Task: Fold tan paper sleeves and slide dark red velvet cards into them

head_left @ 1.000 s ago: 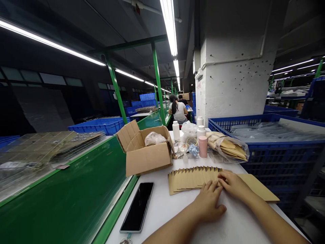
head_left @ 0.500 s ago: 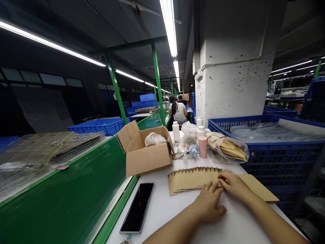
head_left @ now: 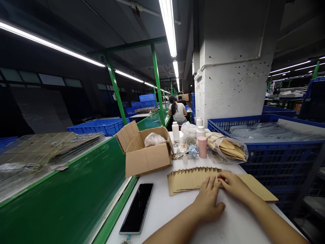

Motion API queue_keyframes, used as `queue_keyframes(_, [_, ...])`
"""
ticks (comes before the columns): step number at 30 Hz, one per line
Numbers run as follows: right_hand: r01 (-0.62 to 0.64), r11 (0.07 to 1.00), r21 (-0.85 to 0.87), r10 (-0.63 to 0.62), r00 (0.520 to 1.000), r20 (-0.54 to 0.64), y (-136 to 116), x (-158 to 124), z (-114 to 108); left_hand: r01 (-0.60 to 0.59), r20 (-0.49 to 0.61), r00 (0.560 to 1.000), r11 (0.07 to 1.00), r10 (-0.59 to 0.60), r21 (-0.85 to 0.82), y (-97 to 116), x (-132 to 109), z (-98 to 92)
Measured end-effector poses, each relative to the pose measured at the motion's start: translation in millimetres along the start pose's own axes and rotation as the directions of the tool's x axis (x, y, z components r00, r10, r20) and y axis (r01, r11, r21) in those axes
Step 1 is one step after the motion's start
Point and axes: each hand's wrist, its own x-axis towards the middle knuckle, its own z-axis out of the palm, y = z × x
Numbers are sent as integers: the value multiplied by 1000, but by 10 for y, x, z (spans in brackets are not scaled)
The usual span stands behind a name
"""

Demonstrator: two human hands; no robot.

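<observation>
Several brown paper envelopes (head_left: 186, 179) lie overlapped in a fanned row on the white table (head_left: 162, 210). My left hand (head_left: 209, 200) rests over the row's right part, its fingers stretched out and the thumb apart. Just right of it, my right hand (head_left: 232, 184) has its fingers bent together at the row's right end; whether they pinch an envelope edge is hidden. Under and beyond my right wrist, more flat brown envelopes (head_left: 259, 188) lie at the table's right edge.
A black phone (head_left: 137, 208) lies at the left beside the green conveyor (head_left: 76, 189). Behind the row stand an open cardboard box (head_left: 148, 162), a pink bottle (head_left: 202, 147), white bottles (head_left: 175, 131) and bagged envelopes (head_left: 228, 147). A blue crate (head_left: 269, 145) is at right; a person (head_left: 177, 110) sits ahead.
The fingers of my left hand have shifted slightly upward over the envelopes. My right hand stays at nearly the same spot.
</observation>
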Motion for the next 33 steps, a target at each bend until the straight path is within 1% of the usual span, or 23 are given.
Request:
queue_keyframes(3, [-10,1000,2,10,1000,-16,-1,4,16,9,-4,1000,1000,-9,-3,16,-12,-14])
queue_keyframes(6, [-6,1000,24,7,1000,-24,-3,17,59,20,-1,1000,1000,-20,16,-38,26,10])
queue_keyframes(8, [1,999,35,1,999,-53,-14,35,90,44,13,999,998,-44,45,-135,106,52])
queue_keyframes(13, [12,1000,20,-8,984,-178,-109,65,100,64,17,998,990,-67,123,-487,375,213])
queue_keyframes(14, [12,1000,14,-9,982,-191,-131,69,93,56,-18,998,991,-54,124,-550,407,244])
queue_keyframes(15, [8,1000,5,-6,980,-197,-150,73,85,40,-87,996,991,-29,126,-607,426,269])
queue_keyframes(16, [-1,1000,-6,-1,978,-206,-163,79,79,7,-183,983,992,17,129,-655,432,284])
queue_keyframes(17, [-9,1000,-14,6,976,-216,-171,85,76,-40,-289,954,989,80,140,-694,427,289])
queue_keyframes(18, [-17,1000,-19,12,974,-225,-175,91,75,-70,-372,920,986,124,154,-724,413,282])
queue_keyframes(20, [-25,1000,-14,21,971,-236,-170,100,81,-102,-478,861,980,174,172,-759,374,247])
queue_keyframes(21, [-26,1000,-7,23,971,-237,-165,103,87,-107,-504,843,978,185,179,-767,357,225])
queue_keyframes(24, [-24,1000,15,27,972,-235,-154,106,102,-131,-530,819,971,221,202,-785,339,188])
queue_keyframes(28, [-37,999,24,42,968,-246,-186,112,82,-194,-513,812,958,278,212,-837,379,222])
queue_keyframes(33, [-56,998,1,54,959,-278,-235,149,39,-276,-525,780,940,341,200,-941,470,244])
